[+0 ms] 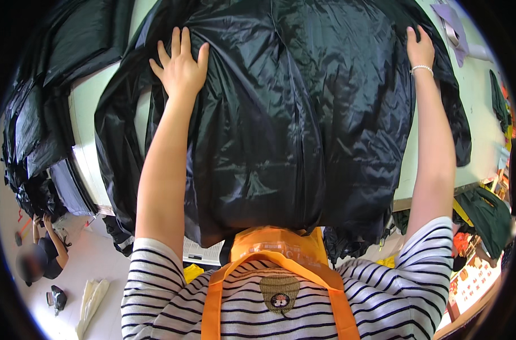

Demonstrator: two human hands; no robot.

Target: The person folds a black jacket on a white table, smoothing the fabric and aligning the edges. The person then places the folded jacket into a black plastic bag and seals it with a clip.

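A shiny black jacket (pixel 252 136) lies spread out before me, its front seam running down the middle and its lower end reaching over the near table edge. Toward its upper left, my left hand (pixel 182 69) rests flat on the fabric with the fingers spread wide. My right hand (pixel 421 52), with a pale bracelet at the wrist, touches the jacket near its upper right side. Two of its fingertips show apart; the other fingers are partly hidden. The sleeves hang along both sides of the body, outside my forearms.
The pale green table (pixel 425 167) shows around the jacket. Piles of folded black garments (pixel 85 42) sit at the left. A purple-grey piece (pixel 451 33) lies at the far right. Dark green cloth (pixel 484 218) hangs at the right edge. Another person (pixel 45 252) works at the lower left.
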